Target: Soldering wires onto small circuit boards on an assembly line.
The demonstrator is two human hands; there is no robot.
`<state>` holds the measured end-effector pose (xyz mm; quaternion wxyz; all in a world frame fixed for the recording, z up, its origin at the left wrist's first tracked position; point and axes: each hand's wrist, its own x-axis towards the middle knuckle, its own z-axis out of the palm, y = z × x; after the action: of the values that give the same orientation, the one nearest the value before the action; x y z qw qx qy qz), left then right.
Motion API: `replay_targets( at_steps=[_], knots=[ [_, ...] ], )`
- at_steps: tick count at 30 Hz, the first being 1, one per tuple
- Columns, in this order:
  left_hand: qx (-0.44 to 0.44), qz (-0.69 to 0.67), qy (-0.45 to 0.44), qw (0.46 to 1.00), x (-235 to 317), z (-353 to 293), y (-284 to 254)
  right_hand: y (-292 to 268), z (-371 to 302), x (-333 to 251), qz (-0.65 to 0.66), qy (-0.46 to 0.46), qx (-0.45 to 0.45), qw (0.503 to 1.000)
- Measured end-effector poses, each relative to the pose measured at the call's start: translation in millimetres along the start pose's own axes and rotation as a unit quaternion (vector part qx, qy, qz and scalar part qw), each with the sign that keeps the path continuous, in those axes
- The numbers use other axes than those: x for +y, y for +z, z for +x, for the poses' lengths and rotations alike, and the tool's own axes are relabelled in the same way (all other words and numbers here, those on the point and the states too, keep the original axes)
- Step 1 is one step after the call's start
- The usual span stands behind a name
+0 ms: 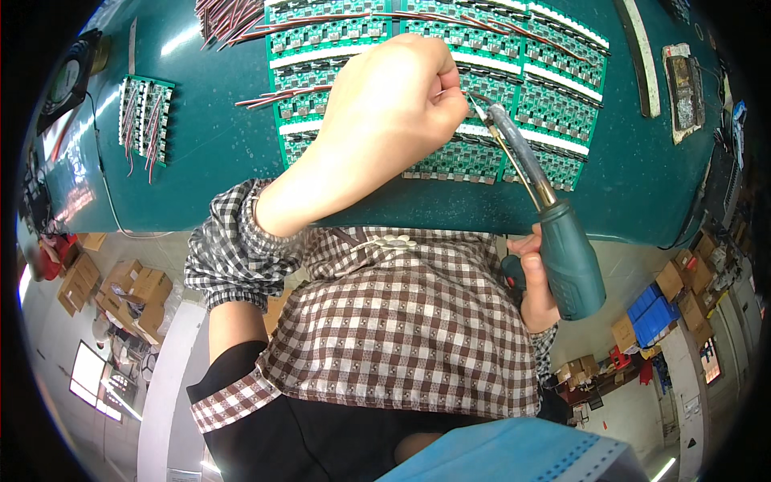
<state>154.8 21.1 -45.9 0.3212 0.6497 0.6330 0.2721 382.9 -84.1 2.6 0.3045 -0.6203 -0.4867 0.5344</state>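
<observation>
My left hand (pixel 393 100) reaches over the green circuit boards (pixel 554 100), its thumb and fingers pinched together on a thin wire, mostly hidden by the fingers. In my right hand (pixel 534 281) is a soldering iron (pixel 574 261) with a dark green handle and a thin metal tube along its shaft. The iron's tip points up and left, close to my left fingertips; whether it touches the wire or a board I cannot tell. Red and black wires (pixel 281 97) lie across the boards beside my left wrist, and more wires (pixel 522 34) stretch across the upper rows.
A bundle of red and black wires (pixel 229 20) lies at the far left of the boards. A separate wired board panel (pixel 146 120) sits on the green table (pixel 213 145). At right are a pale strip (pixel 640 56) and a worn metal holder (pixel 683 92). A fan (pixel 68 72) stands far left.
</observation>
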Motion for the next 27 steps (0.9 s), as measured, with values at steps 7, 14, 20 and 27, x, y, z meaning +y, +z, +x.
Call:
replay_targets(
  at_steps=[7, 14, 20, 27],
  knots=[
    [-0.001, 0.004, 0.001, 1.000, -0.4, 0.2, 0.3, -1.0, 0.2, 4.1, -0.013, -0.024, -0.003, 1.000],
    [-0.001, 0.001, 0.003, 1.000, -0.7, 0.1, 0.8, -0.5, -2.2, 3.6, -0.028, -0.002, 0.011, 1.000],
    [-0.001, 0.002, 0.002, 1.000, -0.9, 0.1, 0.9, -2.1, -4.2, 4.9, -0.021, -0.010, 0.015, 1.000],
    [-0.001, 0.000, 0.000, 1.000, 0.1, -0.2, 0.4, -7.8, -4.1, 8.9, -0.040, -0.028, -0.008, 0.999]
  ],
)
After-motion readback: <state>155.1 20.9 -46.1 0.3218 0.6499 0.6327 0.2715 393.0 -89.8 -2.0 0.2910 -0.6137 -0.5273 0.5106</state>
